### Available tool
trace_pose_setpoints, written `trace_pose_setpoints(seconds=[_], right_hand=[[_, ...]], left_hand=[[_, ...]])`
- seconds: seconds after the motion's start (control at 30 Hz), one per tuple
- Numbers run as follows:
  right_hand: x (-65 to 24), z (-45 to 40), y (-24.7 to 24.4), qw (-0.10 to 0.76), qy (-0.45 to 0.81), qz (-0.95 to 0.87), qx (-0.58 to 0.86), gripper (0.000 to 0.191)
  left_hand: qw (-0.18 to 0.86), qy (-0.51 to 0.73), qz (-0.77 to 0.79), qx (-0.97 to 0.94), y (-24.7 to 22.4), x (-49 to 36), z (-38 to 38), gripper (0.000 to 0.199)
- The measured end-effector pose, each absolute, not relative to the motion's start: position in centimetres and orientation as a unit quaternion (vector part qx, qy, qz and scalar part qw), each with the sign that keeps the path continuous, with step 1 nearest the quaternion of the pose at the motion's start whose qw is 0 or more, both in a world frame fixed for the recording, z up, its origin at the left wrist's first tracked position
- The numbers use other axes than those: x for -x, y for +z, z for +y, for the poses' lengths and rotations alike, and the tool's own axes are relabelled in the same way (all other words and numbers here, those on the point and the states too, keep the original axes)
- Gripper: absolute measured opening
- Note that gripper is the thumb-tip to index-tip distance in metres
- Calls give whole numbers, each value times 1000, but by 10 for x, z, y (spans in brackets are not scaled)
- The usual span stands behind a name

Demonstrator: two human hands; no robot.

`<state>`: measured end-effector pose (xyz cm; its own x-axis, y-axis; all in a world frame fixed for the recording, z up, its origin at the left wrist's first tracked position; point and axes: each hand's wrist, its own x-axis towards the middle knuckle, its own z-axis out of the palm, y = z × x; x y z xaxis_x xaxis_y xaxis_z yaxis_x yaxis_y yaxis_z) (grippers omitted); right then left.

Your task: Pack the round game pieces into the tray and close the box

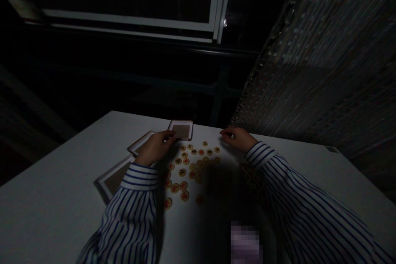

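My left hand [155,147] reaches to the far side of the white table, fingers closed at the left wall of a small shallow box [185,132]. Under and beside that hand lies another shallow box or lid [137,145], partly covered. My right hand [239,138] is over the table near its far edge, fingers curled together; whatever they may hold does not show. Between my hands are scattered several round Chinese chess pieces [182,172] with red or dark characters. Some pale pieces [202,165] lie in shadow, their faces showing no readable marks.
A larger shallow tray or lid [103,183] lies left, partly behind my left sleeve. A folded dark patterned item [251,177] is half hidden by my right sleeve. A bead curtain [309,70] hangs right, and a window frame [139,20] stands beyond the white table [62,202].
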<state>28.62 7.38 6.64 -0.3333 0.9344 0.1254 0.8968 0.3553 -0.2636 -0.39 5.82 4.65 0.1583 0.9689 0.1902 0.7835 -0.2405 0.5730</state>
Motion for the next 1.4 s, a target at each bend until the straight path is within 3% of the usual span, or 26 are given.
trace_pose_setpoints(seconds=[0.73, 1.13, 1.4], right_hand=[[-238, 109, 12, -29, 51, -844, 533, 34], [-234, 113, 6, -32, 37, -842, 537, 31], [-232, 107, 11, 10, 6, -848, 530, 30]], left_hand=[[173, 223, 601, -748, 37, -5, 62, 36], [168, 248, 579, -759, 31, -5, 65, 34], [162, 256, 573, -761, 31, -7, 64, 35]])
